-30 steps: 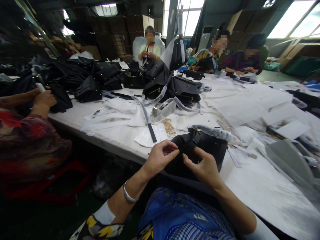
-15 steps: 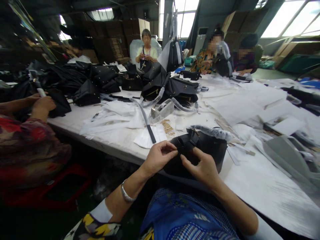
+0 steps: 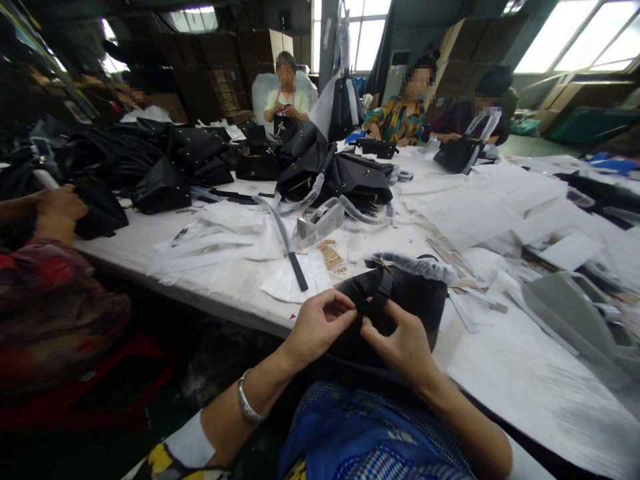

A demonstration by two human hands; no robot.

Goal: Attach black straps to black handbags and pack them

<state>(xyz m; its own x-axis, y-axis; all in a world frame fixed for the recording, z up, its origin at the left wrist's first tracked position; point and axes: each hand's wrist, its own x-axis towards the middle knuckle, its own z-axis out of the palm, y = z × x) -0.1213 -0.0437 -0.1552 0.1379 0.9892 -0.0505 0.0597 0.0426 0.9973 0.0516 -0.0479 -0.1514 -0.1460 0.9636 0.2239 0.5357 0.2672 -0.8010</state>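
A black handbag (image 3: 420,303) rests at the table's front edge, close to my body. Clear plastic film wraps its handle (image 3: 417,267). On the bag's near left side, a black strap (image 3: 383,290) loops up between my hands. My left hand (image 3: 320,327) pinches the strap with thumb and forefinger. From the right, my right hand (image 3: 400,337) pinches the same strap, its fingertips almost touching those of the left. Whatever small part lies between the fingertips is too dark to make out.
A tape dispenser (image 3: 320,223) stands beyond the bag, and a larger grey dispenser (image 3: 580,320) sits at right. White paper sheets (image 3: 500,200) cover much of the table (image 3: 235,290). Black bags (image 3: 180,153) are heaped at far left. Several co-workers sit around, one person's hand (image 3: 63,203) at left.
My hands keep their pinch on the strap, which now arches slightly higher. The view has shifted a little. At the far right, a co-worker's bag now stands on the table.
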